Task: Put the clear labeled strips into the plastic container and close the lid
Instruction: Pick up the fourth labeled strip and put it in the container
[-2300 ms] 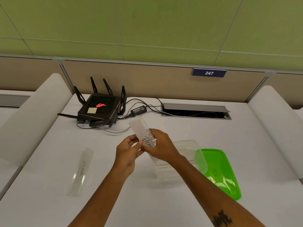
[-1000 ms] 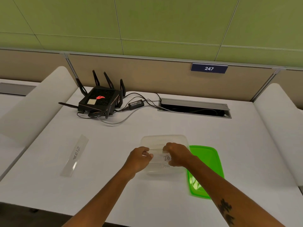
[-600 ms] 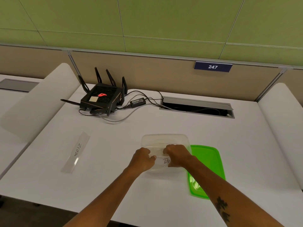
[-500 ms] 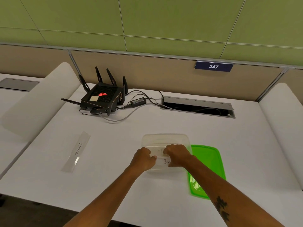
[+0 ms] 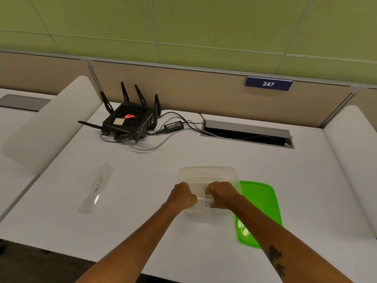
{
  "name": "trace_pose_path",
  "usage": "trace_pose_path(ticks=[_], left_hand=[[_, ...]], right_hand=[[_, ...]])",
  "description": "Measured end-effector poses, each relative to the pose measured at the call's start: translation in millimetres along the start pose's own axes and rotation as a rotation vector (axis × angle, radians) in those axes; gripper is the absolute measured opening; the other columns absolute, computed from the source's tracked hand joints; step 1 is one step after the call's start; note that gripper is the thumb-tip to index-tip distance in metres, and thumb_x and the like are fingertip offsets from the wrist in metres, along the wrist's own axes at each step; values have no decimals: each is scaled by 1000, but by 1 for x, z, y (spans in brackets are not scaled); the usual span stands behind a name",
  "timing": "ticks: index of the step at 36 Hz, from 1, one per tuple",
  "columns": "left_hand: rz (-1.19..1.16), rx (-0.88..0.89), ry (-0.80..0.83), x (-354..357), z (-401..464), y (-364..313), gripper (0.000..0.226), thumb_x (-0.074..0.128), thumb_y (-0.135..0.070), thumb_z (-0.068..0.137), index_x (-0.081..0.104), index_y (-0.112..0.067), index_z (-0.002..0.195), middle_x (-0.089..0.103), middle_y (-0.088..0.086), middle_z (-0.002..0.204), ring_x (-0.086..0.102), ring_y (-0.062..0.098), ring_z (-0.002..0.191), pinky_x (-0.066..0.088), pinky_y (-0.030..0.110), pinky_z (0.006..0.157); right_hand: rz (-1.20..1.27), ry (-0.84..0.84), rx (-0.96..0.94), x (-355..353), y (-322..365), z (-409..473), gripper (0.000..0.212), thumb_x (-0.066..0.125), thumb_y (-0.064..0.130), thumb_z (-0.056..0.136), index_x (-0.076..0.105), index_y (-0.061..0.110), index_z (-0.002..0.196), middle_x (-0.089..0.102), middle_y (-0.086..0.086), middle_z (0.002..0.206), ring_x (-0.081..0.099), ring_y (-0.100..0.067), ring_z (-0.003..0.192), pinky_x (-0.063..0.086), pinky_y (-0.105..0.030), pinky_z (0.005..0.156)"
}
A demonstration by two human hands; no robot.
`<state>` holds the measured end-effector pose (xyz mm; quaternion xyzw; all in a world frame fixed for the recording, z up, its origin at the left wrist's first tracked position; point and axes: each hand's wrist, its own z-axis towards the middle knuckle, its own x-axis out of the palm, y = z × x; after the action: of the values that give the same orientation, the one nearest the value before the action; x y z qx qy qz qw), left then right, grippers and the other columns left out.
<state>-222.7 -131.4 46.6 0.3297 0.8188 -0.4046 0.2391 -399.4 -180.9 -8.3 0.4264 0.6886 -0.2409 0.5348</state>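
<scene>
left hand (image 5: 182, 196) fisted, knuckles up, on a strip (image 5: 204, 203) in the tub (image 5: 208, 172); right hand (image 5: 221, 194) likewise | lid (image 5: 259, 203) beside tub; Zebra strip (image 5: 97, 186) left on surface (image 5: 142, 176)

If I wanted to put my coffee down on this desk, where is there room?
Bare desk lies between the ZEBRA strip and the plastic container, and right of the green lid. The back is crowded: the router, its cables and the cable slot. Both hands, left and right, crowd the container.
</scene>
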Motion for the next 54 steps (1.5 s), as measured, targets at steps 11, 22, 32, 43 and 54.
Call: trace_pose_path(ticks=[11, 22, 32, 43, 54], left_hand=[[-29, 35, -1, -2, 0, 7, 41, 67, -21, 92, 62, -3, 128, 68, 13, 124, 67, 29, 109, 56, 27, 81], [-62, 110, -51, -17, 4, 17, 34, 66, -31, 94, 72, 2, 104, 72, 17, 104, 66, 25, 86, 51, 26, 66], [-401, 212, -329, -75, 29, 75, 21, 62, -37, 83, 77, -23, 85, 77, -8, 82, 77, 15, 77, 65, 45, 75], [-251, 82, -563, -146, 46, 178, 17, 65, -19, 93, 79, -11, 88, 78, 6, 90, 71, 27, 86, 51, 30, 75], [-60, 79, -635, -171, 62, 272, 42, 77, -11, 87, 68, -4, 128, 67, 18, 133, 59, 40, 126, 53, 55, 103]], right_hand=[[27, 21, 37, 2, -1, -3, 55, 79, 41, 75, 67, 23, 126, 67, -4, 125, 65, -28, 110, 49, -34, 89], [202, -45, 71, -18, -1, -2, 41, 84, 42, 74, 73, 28, 110, 70, 8, 110, 63, -12, 102, 39, -25, 73], [455, -464, 179, -53, 40, 21, 24, 74, 44, 85, 76, 24, 97, 71, 12, 83, 65, -7, 77, 57, -33, 70], [451, -560, 37, -47, 130, 56, 35, 70, 39, 91, 69, 19, 120, 67, 4, 116, 56, -14, 112, 53, -32, 85], [492, -413, -8, -17, 202, 87, 37, 70, 36, 91, 68, 17, 122, 65, 2, 123, 55, -17, 120, 53, -34, 89]])
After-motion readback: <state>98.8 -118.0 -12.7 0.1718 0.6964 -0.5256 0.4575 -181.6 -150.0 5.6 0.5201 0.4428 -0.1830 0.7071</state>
